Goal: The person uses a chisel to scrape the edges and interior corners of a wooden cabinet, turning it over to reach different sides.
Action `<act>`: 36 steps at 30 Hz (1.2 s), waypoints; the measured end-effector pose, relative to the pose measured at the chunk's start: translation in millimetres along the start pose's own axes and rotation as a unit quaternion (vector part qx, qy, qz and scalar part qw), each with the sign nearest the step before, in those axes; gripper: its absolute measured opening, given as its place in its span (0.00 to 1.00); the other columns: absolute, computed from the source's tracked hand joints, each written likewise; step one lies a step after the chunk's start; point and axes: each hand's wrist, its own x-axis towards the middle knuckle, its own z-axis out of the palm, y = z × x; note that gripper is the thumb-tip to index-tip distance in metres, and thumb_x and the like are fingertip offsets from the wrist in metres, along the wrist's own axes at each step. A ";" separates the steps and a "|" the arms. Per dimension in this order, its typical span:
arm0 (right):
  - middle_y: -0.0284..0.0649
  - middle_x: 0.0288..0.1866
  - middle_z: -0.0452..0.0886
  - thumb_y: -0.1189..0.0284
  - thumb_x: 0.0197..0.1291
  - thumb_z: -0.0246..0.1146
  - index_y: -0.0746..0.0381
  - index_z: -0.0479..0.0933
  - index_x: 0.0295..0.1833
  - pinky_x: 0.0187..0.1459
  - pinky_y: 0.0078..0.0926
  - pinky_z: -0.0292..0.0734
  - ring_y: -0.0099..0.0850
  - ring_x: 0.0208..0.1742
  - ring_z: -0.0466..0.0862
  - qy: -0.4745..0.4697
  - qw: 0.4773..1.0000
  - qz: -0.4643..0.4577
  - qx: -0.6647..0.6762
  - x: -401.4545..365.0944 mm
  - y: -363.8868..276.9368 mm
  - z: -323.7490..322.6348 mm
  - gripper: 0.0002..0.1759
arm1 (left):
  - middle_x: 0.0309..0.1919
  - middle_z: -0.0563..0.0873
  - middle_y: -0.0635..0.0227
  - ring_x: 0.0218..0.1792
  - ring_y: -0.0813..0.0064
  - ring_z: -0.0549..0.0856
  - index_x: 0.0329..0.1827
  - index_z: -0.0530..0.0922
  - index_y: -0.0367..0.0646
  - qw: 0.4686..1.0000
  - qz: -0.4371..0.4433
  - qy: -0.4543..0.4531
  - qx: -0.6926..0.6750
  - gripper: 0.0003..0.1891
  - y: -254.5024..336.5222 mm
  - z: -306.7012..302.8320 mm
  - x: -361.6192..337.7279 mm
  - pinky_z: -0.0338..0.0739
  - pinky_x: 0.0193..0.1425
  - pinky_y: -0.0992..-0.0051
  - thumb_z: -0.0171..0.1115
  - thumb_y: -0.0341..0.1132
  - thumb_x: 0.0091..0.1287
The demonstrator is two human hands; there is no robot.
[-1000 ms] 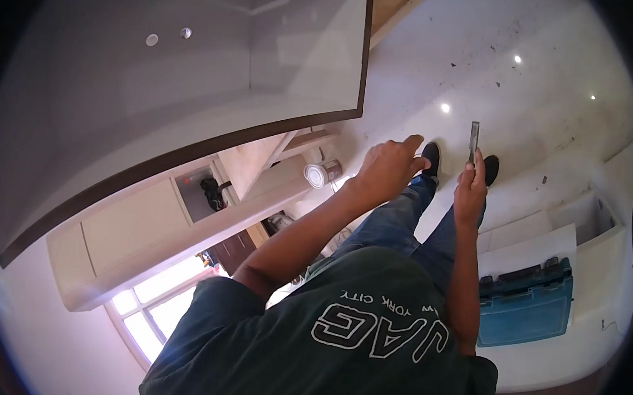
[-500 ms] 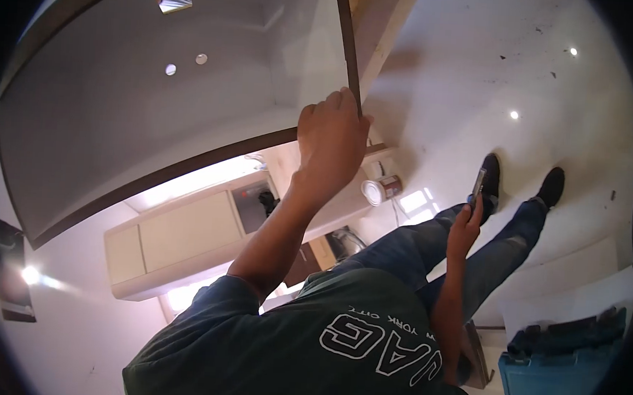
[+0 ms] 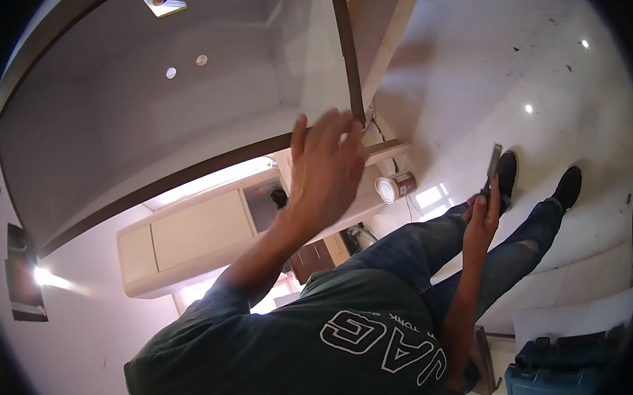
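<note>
The big grey panel (image 3: 157,103) fills your upper left, and your left hand (image 3: 323,173) is spread wide at the corner of its dark edge strip (image 3: 346,49), gripping nothing. Your right hand (image 3: 484,213) is closed round a thin flat blade (image 3: 493,164), held upright well apart from the strip. I'd judge the blade work on that edge has not yet begun.

The floor (image 3: 480,70) under me is white and glossy, flecked with dark specks and a few bright spots of light at the far right. My two black shoes (image 3: 507,170) stand on it at the right, apart from each other. Left of them a paint can (image 3: 396,187) lies on its side, pale end facing left. A pale wooden plank (image 3: 383,22) runs along the far side beside the dark-framed panel (image 3: 193,98). At the near right a blue case (image 3: 546,385) sits by a white board (image 3: 575,318); I cannot tell what lies under it.
</note>
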 end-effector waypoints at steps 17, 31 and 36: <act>0.58 0.60 0.85 0.77 0.75 0.57 0.66 0.76 0.74 0.62 0.40 0.82 0.54 0.62 0.87 -0.195 0.888 -0.309 -0.279 -4.3 -191.2 153.7 0.24 | 0.59 0.86 0.55 0.62 0.60 0.84 0.69 0.74 0.41 0.194 -0.141 0.072 -0.968 0.23 14.2 66.0 65.2 0.78 0.73 0.59 0.52 0.50 0.85; 0.59 0.53 0.87 0.74 0.78 0.56 0.64 0.76 0.74 0.52 0.45 0.83 0.58 0.53 0.87 -0.140 0.860 -0.274 -0.406 -7.2 -201.2 176.5 0.23 | 0.62 0.84 0.55 0.58 0.65 0.85 0.77 0.67 0.39 0.132 -0.172 0.064 -0.974 0.27 16.8 60.4 71.4 0.84 0.61 0.64 0.49 0.51 0.87; 0.59 0.54 0.86 0.73 0.77 0.56 0.62 0.71 0.79 0.49 0.48 0.83 0.58 0.52 0.87 -0.150 0.834 -0.291 -0.444 -8.6 -197.2 173.7 0.27 | 0.71 0.77 0.45 0.68 0.54 0.80 0.80 0.63 0.33 0.199 -0.239 0.023 -0.950 0.30 17.9 44.1 46.9 0.78 0.71 0.56 0.52 0.48 0.85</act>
